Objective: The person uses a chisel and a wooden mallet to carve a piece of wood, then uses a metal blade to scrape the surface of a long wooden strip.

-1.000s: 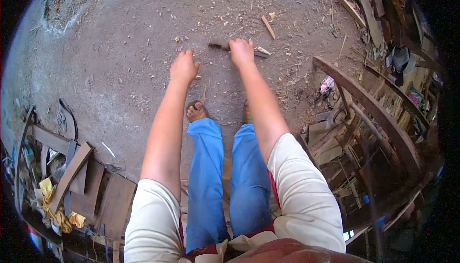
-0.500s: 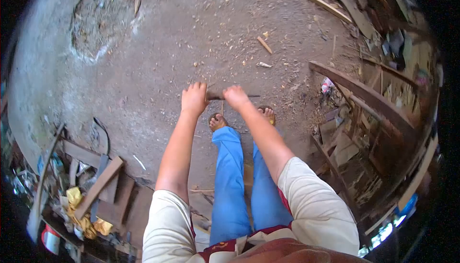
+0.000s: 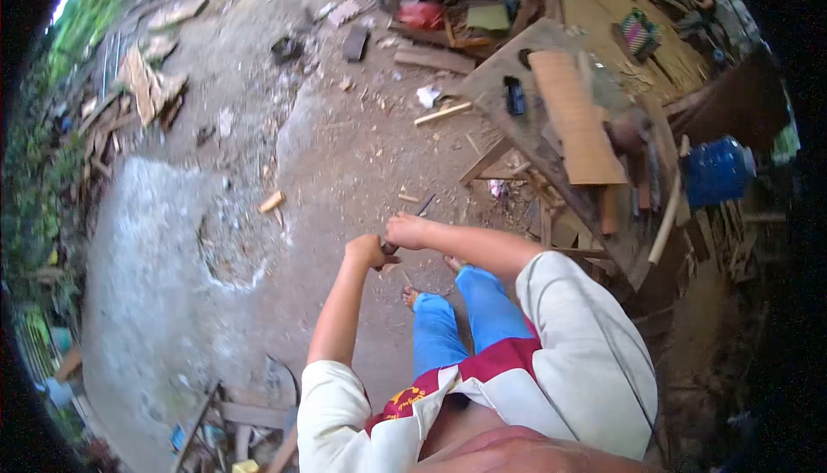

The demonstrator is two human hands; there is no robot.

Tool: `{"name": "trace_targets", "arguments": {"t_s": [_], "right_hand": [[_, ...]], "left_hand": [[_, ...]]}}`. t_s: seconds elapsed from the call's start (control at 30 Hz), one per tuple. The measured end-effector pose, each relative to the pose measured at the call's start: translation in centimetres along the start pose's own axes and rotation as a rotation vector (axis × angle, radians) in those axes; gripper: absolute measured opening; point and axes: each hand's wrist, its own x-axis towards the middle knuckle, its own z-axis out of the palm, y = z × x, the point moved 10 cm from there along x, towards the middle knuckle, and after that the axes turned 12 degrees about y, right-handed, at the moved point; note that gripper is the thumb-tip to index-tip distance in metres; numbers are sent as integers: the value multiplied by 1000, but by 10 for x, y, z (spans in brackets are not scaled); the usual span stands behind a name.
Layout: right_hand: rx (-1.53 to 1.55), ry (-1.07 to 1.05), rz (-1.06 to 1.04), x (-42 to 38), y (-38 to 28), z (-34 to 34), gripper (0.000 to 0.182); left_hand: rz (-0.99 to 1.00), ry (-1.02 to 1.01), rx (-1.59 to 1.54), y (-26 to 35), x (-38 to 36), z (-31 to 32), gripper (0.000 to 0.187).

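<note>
Left hand (image 3: pixel 366 251) and right hand (image 3: pixel 407 231) both closed on dark tool (image 3: pixel 392 249), one each end for steady two-handed hold; thin blade (image 3: pixel 425 205) beyond right grip.

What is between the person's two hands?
In the head view, a short dark piece of wood bridges the gap: the left hand closes on one end, the right hand on the other. Beneath lies dirt ground.

A dark, matt wooden stick (image 3: pixel 392 247) is gripped; rough planks (image 3: pixel 575 116) are laid on the worn wooden bench (image 3: pixel 504 68) over dusty, chip-strewn ground (image 3: pixel 345 163)
</note>
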Motion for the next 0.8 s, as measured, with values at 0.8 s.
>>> {"name": "trace_targets", "arguments": {"t_s": [0.8], "right_hand": [[203, 1281, 1142, -590, 83, -182, 19]], "left_hand": [[274, 157, -1237, 411, 15, -105, 23]]}}
